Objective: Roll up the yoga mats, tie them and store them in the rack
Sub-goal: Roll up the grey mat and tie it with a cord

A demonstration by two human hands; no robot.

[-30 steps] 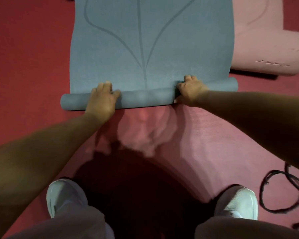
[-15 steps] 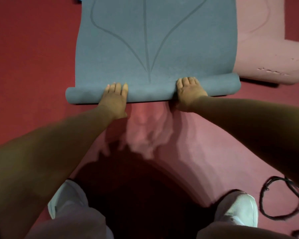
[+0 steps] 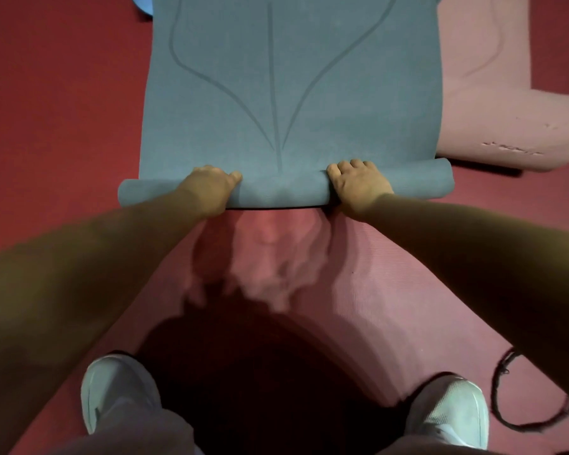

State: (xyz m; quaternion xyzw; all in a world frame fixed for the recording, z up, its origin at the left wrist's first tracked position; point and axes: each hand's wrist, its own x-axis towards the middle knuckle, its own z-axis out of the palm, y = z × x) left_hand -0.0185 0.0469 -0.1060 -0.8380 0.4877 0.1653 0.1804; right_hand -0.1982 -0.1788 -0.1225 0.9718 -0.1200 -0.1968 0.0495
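A grey-blue yoga mat (image 3: pixel 289 77) with a leaf line pattern lies flat on the floor, stretching away from me. Its near end is wound into a roll (image 3: pixel 280 192) lying crosswise. My left hand (image 3: pixel 207 190) grips the roll left of centre, its fingers curled over the top. My right hand (image 3: pixel 358 182) holds the roll right of centre, with the fingertips curled over its far side. The roll's two ends stick out beyond both hands.
A red mat (image 3: pixel 391 274) lies under the roll and under my white shoes (image 3: pixel 119 389). A pink mat (image 3: pixel 506 110), partly curled, sits at the back right. A black cord (image 3: pixel 506 408) loops on the floor at the right. A blue object (image 3: pixel 142 6) shows at the top left.
The roll has moved away from me along the mat. My fingers, laid flat on it half a second ago, now curl over it.
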